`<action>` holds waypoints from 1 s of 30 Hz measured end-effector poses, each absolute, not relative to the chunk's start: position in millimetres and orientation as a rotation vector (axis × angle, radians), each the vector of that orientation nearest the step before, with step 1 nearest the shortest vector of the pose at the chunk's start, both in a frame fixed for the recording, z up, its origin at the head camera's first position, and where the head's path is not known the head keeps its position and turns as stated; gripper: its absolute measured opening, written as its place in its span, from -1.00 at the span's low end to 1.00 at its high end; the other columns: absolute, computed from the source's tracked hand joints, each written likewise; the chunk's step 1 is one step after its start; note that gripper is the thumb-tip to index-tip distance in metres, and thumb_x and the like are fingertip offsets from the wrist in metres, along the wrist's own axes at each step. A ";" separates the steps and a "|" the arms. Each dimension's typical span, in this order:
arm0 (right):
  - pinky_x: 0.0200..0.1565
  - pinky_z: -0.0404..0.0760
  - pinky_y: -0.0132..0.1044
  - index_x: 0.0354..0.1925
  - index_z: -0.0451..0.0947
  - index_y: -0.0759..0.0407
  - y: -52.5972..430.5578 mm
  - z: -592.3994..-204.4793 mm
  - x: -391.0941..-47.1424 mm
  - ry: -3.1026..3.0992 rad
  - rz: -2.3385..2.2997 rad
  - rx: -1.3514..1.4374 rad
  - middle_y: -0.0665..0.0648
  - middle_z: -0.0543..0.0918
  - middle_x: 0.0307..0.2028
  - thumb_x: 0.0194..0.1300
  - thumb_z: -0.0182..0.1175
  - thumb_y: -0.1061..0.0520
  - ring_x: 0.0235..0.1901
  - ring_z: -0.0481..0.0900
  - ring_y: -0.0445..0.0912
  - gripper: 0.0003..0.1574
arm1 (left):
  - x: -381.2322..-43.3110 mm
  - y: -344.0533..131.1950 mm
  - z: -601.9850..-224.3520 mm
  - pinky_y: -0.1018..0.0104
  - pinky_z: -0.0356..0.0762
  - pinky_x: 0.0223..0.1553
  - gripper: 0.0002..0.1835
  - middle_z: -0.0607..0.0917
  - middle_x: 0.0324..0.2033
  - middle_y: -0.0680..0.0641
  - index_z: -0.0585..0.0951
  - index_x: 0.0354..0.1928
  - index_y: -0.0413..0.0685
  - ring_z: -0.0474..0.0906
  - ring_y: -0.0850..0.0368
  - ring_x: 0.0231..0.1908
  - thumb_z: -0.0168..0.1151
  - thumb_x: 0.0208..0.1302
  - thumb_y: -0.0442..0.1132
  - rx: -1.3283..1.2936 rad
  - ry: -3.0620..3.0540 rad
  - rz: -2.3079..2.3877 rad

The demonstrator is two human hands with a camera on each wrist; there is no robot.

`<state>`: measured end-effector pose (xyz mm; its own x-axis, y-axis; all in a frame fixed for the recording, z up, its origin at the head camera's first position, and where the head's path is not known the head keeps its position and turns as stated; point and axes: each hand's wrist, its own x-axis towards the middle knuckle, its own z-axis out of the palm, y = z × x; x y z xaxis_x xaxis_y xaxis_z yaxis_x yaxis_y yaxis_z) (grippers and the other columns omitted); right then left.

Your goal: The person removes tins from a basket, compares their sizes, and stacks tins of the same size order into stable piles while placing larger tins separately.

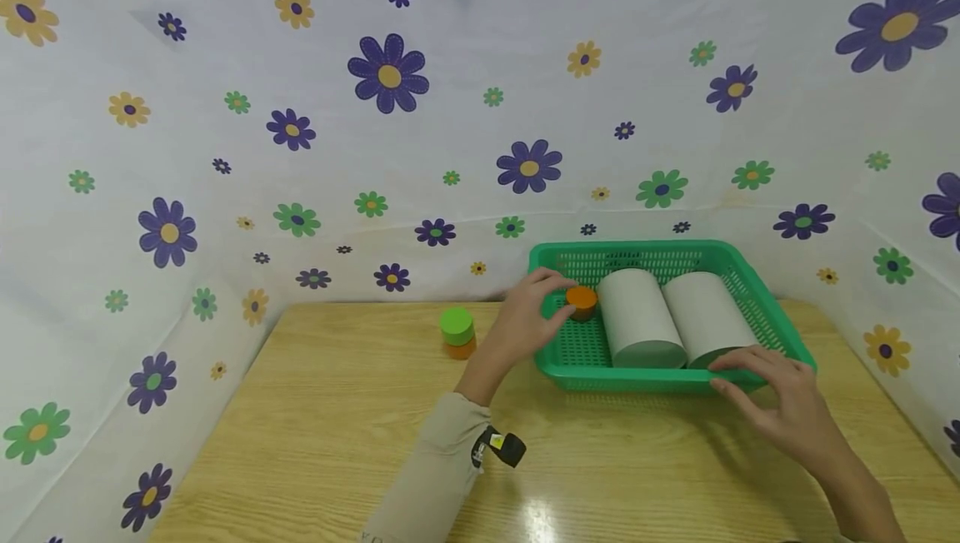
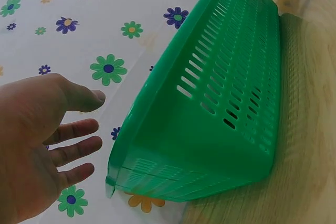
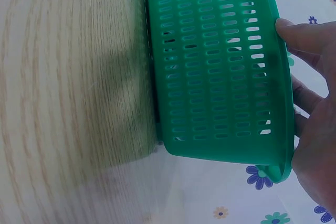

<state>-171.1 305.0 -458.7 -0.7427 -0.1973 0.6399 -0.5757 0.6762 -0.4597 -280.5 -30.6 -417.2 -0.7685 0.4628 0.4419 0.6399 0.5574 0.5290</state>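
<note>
A green plastic basket [image 1: 570, 372] sits on the table, holding two large white cylinders [image 1: 639, 310] [image 1: 705, 314] on their sides. In its left part is a small round container with an orange top [image 1: 581, 300]. Over the basket's left rim reaches my left hand [image 1: 525, 314], its fingertips beside the orange top. In the left wrist view its fingers [image 2: 79, 150] look spread and loosely bent, with nothing between them. My right hand [image 1: 787, 401] holds the basket's front rim near the right corner, thumb outside and fingers over the rim.
Left of the basket stands a small round item with a bright green top [image 1: 457, 325] and an orange lower part. The wooden table [image 1: 337, 426] is bordered by a white flowered cloth [image 1: 450, 127] behind and at the sides. A black strap device [image 1: 498, 445] sits on the left wrist.
</note>
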 end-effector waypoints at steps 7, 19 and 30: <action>-0.03 0.19 0.14 -0.22 0.71 -0.05 304.2 -459.3 -171.3 -2.328 0.894 0.606 -0.07 0.71 -0.21 -0.12 0.53 0.47 -0.01 0.41 -0.51 -0.45 | -294.5 -20.8 -413.4 0.31 0.49 0.24 -0.62 0.58 0.18 -0.05 0.64 0.24 -0.01 0.52 0.06 0.20 0.34 0.41 -0.20 -0.936 -2.645 -0.886; 0.05 0.17 -0.07 -0.21 0.71 -0.06 305.9 -459.4 -170.6 -2.330 0.894 0.604 -0.09 0.70 -0.20 -0.11 0.53 0.47 -0.01 0.44 -0.48 -0.44 | -318.3 -0.5 -416.0 0.33 0.45 0.27 -0.53 0.52 0.27 -0.04 0.56 0.34 0.03 0.46 0.08 0.28 0.32 0.43 -0.15 -0.982 -2.838 -0.760; -0.02 0.19 0.17 -0.21 0.71 -0.06 305.2 -460.0 -172.2 -2.336 0.892 0.599 -0.06 0.71 -0.19 -0.11 0.53 0.46 0.01 0.42 -0.49 -0.46 | -340.0 16.0 -424.5 0.28 0.41 0.32 -0.42 0.51 0.31 -0.07 0.48 0.41 0.01 0.43 0.06 0.30 0.34 0.41 -0.06 -0.947 -2.996 -0.499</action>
